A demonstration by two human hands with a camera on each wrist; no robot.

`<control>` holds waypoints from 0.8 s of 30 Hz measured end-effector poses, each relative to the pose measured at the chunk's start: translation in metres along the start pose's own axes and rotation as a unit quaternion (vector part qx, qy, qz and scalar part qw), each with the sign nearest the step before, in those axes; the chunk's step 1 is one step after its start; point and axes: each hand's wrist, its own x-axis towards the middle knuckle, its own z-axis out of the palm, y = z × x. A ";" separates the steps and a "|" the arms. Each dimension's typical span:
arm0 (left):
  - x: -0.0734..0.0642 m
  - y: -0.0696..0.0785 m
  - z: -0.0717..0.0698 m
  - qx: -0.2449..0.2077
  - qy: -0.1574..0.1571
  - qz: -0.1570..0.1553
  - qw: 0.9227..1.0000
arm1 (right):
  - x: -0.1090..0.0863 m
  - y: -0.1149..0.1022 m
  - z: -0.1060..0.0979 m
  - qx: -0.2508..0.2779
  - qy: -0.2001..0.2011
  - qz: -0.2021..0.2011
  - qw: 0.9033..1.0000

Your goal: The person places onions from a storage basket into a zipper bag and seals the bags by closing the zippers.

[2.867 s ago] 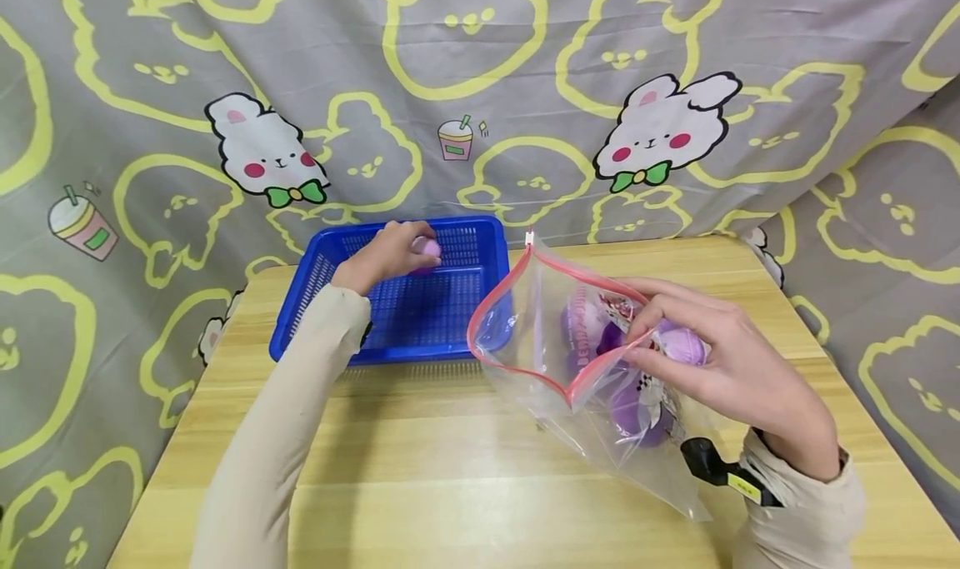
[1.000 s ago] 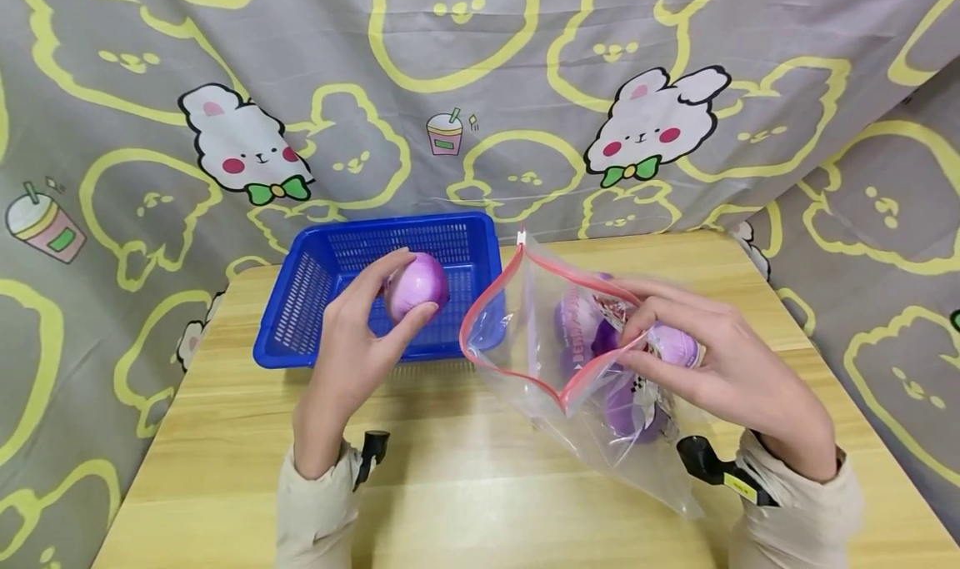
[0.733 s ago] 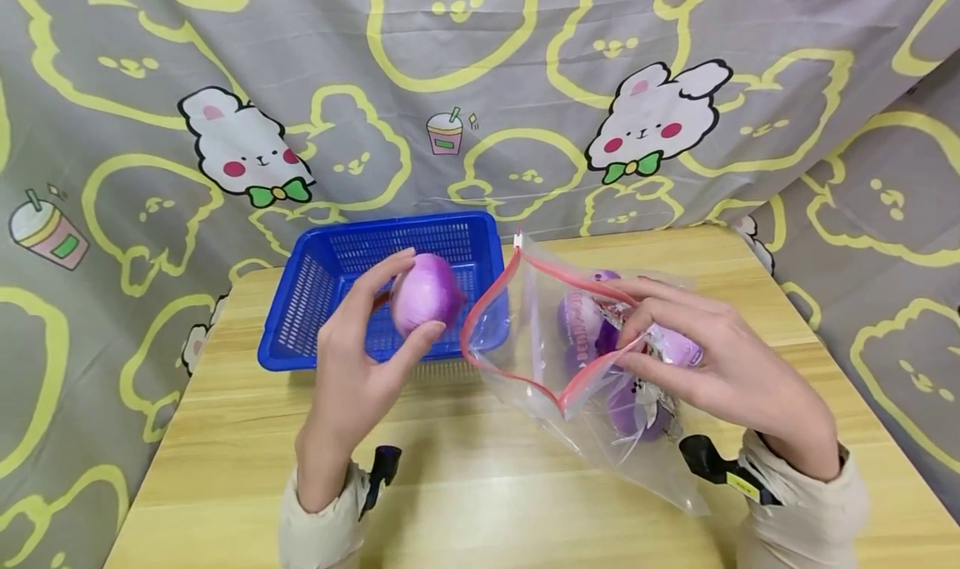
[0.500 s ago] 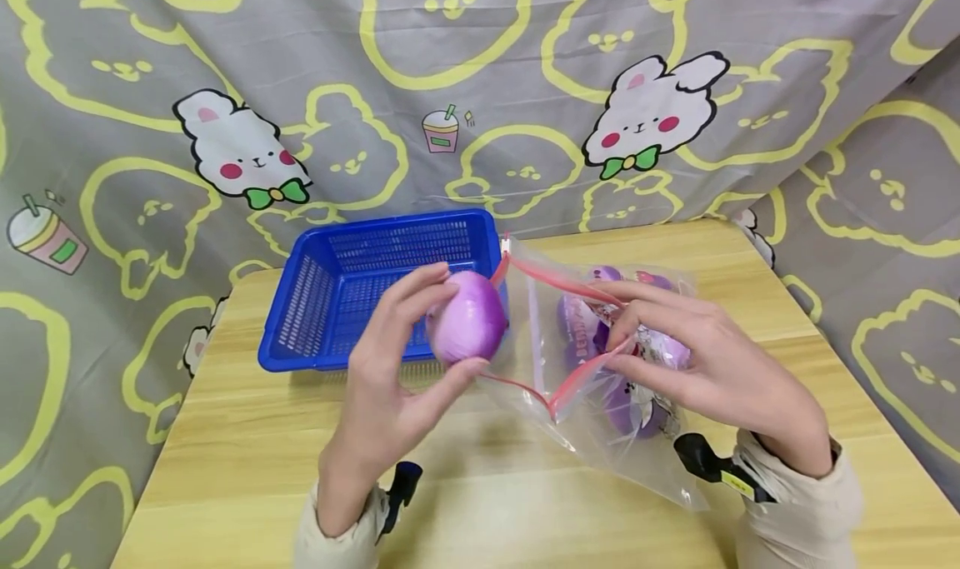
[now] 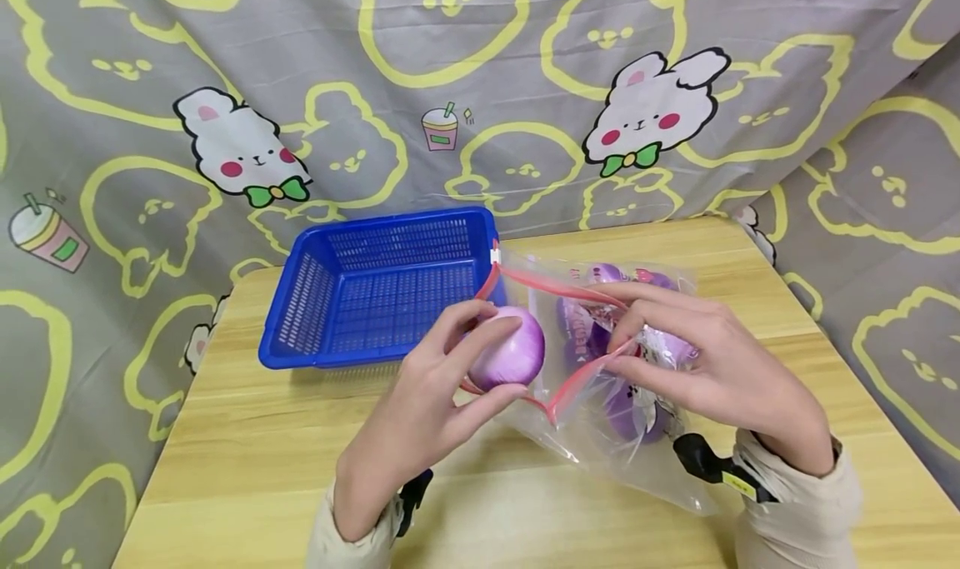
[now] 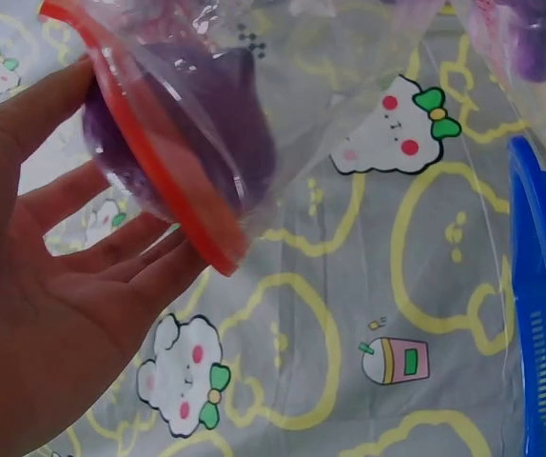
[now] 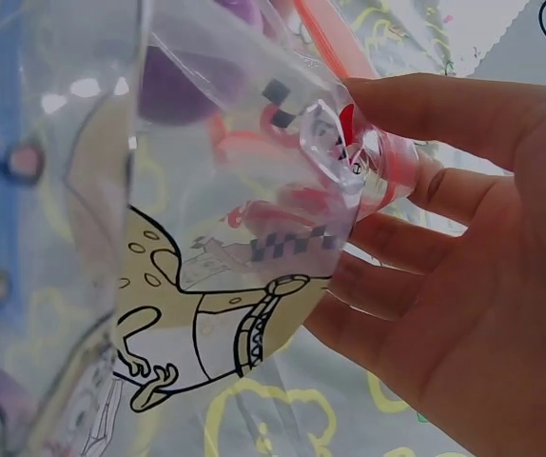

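Observation:
In the head view my left hand (image 5: 431, 402) grips a shiny purple ball (image 5: 517, 348) between fingers and thumb. The ball is at the mouth of a clear zip bag (image 5: 555, 436) with a pinkish-red seal. In the left wrist view, the ball (image 6: 225, 133) shows through the plastic, behind the red seal strip (image 6: 149, 143). My right hand (image 5: 705, 356) pinches the bag's rim on the right, its fingers partly behind printed plastic. The right wrist view shows thumb and forefinger of the right hand (image 7: 473, 219) on the seal (image 7: 335, 38). Several purple items (image 5: 630, 411) lie inside the bag.
A blue perforated basket (image 5: 300, 302) stands on the wooden table (image 5: 247, 461), left of the bag, whose white zip slider (image 5: 495, 256) is next to its right rim. A patterned grey curtain (image 5: 450, 186) hangs behind the table.
My left hand took the purple ball from the blue basket and carried it right, into the bag's mouth. The right hand still pinches the rim, and the bag's slider corner has shifted slightly left.

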 end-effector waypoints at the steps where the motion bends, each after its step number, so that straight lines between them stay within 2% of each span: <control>1: 0.000 0.000 0.000 0.008 -0.009 -0.006 1.000 | 0.000 0.000 0.000 0.002 0.001 -0.001 1.000; 7: -0.002 0.000 -0.003 0.055 -0.043 -0.025 0.997 | 0.002 0.001 0.001 0.011 -0.001 -0.006 1.000; 18: -0.004 0.005 -0.004 0.077 -0.053 -0.024 0.995 | 0.000 0.001 -0.002 0.026 0.004 -0.005 1.000; 21: -0.004 0.006 -0.005 0.056 -0.041 -0.019 0.997 | 0.000 0.001 -0.004 0.033 0.007 -0.013 0.999; 24: -0.003 0.004 -0.008 0.029 -0.004 -0.006 1.000 | 0.000 -0.001 -0.005 0.050 0.007 -0.025 0.998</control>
